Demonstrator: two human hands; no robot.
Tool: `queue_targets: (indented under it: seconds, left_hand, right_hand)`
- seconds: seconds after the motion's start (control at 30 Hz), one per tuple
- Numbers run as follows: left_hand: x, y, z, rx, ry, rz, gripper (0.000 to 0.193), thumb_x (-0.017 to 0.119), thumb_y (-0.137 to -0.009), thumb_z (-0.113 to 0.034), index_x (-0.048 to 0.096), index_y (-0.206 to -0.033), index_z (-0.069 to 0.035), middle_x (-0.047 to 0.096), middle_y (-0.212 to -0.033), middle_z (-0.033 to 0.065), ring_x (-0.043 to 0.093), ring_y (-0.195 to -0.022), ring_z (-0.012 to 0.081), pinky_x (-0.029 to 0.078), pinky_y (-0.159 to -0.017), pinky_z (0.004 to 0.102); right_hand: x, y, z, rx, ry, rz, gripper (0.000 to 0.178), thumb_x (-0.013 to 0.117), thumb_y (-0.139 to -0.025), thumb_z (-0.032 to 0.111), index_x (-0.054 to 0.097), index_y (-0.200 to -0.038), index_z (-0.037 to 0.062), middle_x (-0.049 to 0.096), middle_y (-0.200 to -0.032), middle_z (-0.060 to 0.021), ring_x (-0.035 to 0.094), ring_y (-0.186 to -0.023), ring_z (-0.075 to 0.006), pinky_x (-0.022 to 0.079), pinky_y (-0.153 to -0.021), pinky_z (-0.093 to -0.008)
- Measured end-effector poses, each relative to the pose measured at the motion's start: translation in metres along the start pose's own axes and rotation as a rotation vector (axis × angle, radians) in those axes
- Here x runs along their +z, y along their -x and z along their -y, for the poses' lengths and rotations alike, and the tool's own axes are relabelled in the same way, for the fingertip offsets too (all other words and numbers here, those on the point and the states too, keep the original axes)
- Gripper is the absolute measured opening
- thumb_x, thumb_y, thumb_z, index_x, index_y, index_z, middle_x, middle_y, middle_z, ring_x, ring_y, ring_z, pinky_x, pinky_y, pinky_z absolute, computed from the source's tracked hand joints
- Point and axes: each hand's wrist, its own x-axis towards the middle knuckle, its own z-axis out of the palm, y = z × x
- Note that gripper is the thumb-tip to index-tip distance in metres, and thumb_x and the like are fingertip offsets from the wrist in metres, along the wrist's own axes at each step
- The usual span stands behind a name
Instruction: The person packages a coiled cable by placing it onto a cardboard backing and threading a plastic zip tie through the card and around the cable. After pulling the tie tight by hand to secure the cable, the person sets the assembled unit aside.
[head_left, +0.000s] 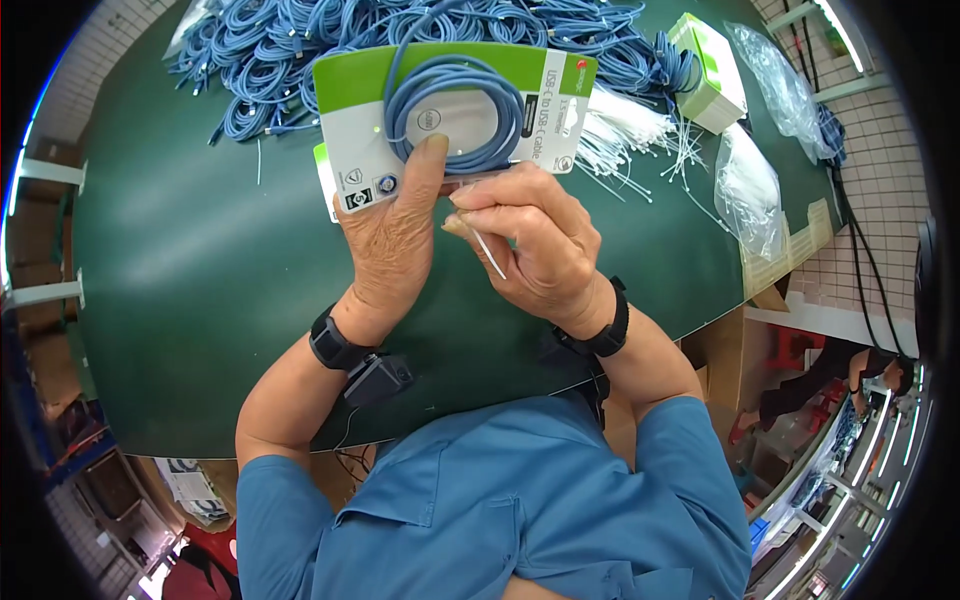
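My left hand (pixel 395 232) is closed on a green and white cardboard packaging card (pixel 350 120), its thumb pressing the lower edge of a coiled blue cable (pixel 455 78) against the card's face. Just to the right, my right hand (pixel 540 235) pinches a thin white cable tie (pixel 490 252) between thumb and fingers, close under the coil. The tie's other end is hidden by my fingers, and I cannot tell whether it passes through the card. Behind the left hand, the edge of another card (pixel 325 180) shows.
A large heap of coiled blue cables (pixel 270 50) covers the far side of the green table (pixel 190 300). Loose white cable ties (pixel 625 130) lie at the right, beside a stack of cards (pixel 715 85) and clear plastic bags (pixel 750 190). Another person (pixel 830 375) is at the far right.
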Motion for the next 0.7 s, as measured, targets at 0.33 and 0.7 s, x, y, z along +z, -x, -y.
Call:
queue_targets:
  seconds: [0.33, 0.7]
  left_hand:
    - [0.009, -0.003, -0.019, 0.008, 0.094, -0.018, 0.032, 0.071, -0.100, -0.008, 0.058, -0.128, 0.001, 0.069, -0.114, 0.0106, 0.072, -0.089, 0.0183, 0.066, -0.070, 0.0342]
    - [0.006, -0.004, -0.022, -0.050, 0.096, -0.001, 0.031, 0.067, -0.102, -0.010, 0.057, -0.129, 0.001, 0.069, -0.114, 0.0137, 0.074, -0.087, 0.0235, 0.067, -0.069, 0.0362]
  right_hand:
    - [-0.001, -0.007, 0.001, -0.034, -0.051, -0.051, 0.031, 0.089, -0.076, -0.007, 0.066, -0.096, 0.0016, 0.072, -0.104, -0.0136, 0.075, -0.086, -0.0264, 0.060, -0.070, -0.0332]
    - [0.000, -0.012, 0.009, -0.046, -0.105, -0.056, 0.032, 0.089, -0.076, -0.007, 0.066, -0.096, 0.0009, 0.072, -0.107, -0.0144, 0.073, -0.084, -0.0243, 0.060, -0.071, -0.0330]
